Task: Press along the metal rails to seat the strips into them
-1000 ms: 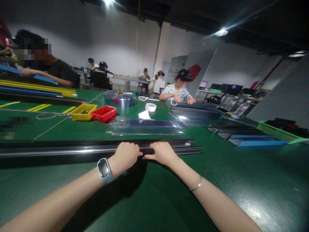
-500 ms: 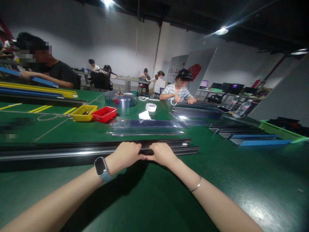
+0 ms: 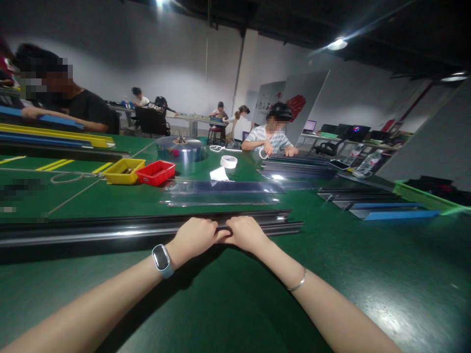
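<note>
A long, shiny black channel profile (image 3: 121,232) lies across the green table (image 3: 243,299), running from the left edge of view to right of centre. My left hand (image 3: 196,238), with a watch on its wrist, is closed over the profile, thumb along the near side. Touching it, my right hand (image 3: 246,234) grips the same profile close to its right end, fingers curled over the top. The fingertips on the far side are hidden. Just beyond lie clear plastic strips (image 3: 221,192).
A yellow bin (image 3: 124,171) and a red bin (image 3: 156,173) stand beyond the profile. White tape (image 3: 228,162) lies farther back. Blue-edged profiles (image 3: 401,214) and a green basket (image 3: 430,198) are at right. Co-workers sit across the table, one handling tape.
My left hand has slid slightly right along the profile, closing up against my right hand. My right hand stays almost in place. The view has shifted a little.
</note>
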The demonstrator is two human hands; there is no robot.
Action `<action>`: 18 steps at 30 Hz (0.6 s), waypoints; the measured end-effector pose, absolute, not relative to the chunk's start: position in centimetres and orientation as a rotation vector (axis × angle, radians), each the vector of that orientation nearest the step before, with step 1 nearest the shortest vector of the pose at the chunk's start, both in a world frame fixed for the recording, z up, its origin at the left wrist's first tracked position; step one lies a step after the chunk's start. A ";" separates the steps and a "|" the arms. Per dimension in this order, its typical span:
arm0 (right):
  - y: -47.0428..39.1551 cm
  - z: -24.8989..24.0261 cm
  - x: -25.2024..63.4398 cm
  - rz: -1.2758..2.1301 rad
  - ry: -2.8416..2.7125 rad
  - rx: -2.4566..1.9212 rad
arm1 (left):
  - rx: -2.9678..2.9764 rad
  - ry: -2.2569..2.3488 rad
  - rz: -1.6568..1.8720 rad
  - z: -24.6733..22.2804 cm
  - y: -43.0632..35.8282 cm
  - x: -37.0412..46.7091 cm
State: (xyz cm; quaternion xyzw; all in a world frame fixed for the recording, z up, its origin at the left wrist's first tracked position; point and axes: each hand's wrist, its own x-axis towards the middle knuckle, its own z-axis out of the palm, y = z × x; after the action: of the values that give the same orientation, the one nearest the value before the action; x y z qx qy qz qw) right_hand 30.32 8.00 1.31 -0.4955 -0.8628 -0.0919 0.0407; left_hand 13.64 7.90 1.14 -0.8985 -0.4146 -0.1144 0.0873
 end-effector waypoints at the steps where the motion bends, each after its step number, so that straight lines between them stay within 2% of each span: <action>1: 8.0 1.3 30.3 -0.279 -2.639 -1.518 | -2.683 -1.235 -0.340 1.2 7.9 13.6; 18: 8.7 1.5 31.7 -0.270 -2.549 -1.710 | -2.580 -1.391 -0.372 1.3 8.2 13.4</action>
State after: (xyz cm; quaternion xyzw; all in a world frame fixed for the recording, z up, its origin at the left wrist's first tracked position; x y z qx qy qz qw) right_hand 31.72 8.68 1.54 -0.5547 -0.8268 -0.0877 0.0302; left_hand 13.41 8.19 1.26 -0.8695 -0.4686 -0.1253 0.0933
